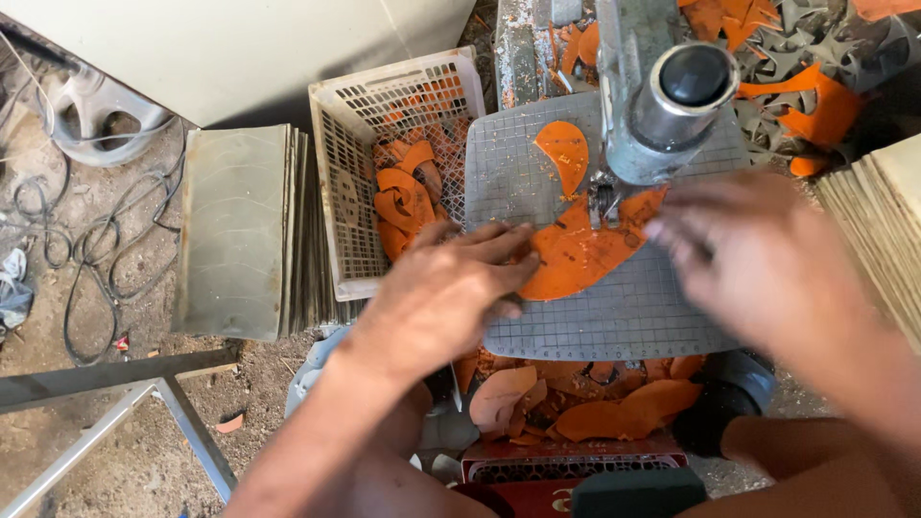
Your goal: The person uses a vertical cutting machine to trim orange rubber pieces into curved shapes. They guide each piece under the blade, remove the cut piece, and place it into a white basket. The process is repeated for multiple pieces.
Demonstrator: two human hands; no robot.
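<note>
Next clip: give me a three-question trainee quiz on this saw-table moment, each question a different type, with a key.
1. True or false: the left hand presses on the orange sheet piece lying on the gridded saw table.
2. Where does the slatted plastic crate of orange offcuts stand?
A. Left of the table
B. On top of the table
C. Right of the table
3. Fill in: the right hand looks ____ in the head view, so its grip cannot be judged.

Key: 1 true; 2 A; 3 blurred
</note>
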